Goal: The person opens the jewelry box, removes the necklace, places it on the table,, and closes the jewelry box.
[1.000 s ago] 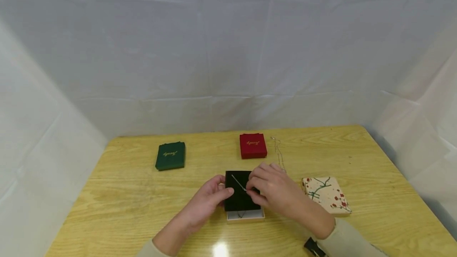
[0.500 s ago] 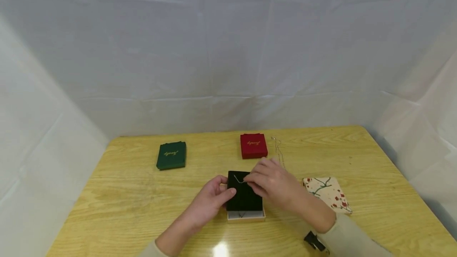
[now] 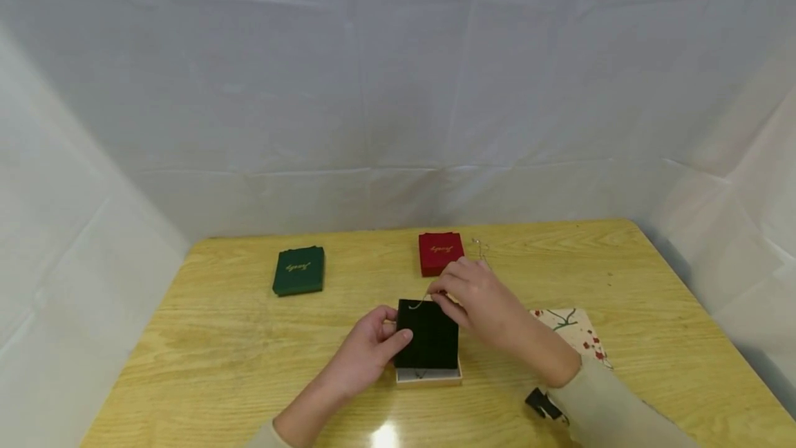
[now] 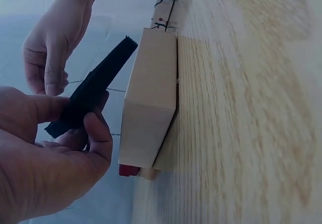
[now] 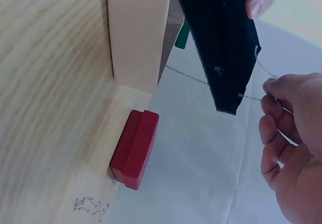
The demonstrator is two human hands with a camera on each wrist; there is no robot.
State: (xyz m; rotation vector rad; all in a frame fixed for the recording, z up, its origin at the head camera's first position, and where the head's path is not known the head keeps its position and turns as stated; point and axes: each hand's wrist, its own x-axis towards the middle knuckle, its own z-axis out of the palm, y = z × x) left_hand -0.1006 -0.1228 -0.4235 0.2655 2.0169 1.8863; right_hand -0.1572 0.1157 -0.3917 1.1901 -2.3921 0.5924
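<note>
My left hand [image 3: 367,351] holds a black jewelry-box insert pad [image 3: 432,341] by its left edge, thumb on the face and fingers behind. The pad is tilted above an open cream box base [image 3: 429,380], which shows below its near edge. My right hand [image 3: 481,299] pinches a thin silver necklace chain [image 5: 264,67] between thumb and fingertips, off the pad's far edge. In the right wrist view two strands run from the pad to those fingertips, and another length of chain [image 5: 186,75] stretches from the pad's other side toward the box. Part of the chain is hidden behind the pad.
A green gift box [image 3: 299,272] sits at the back left, a red gift box [image 3: 440,253] at the back middle. Beside the red one lies another silver chain [image 5: 91,207]. A floral box lid [image 3: 587,341] is at the right, partly behind my right arm. White cloth surrounds the table.
My right hand has moved up and away from the pad's middle to past its far edge, drawing the chain along. My left hand and the pad have hardly moved.
</note>
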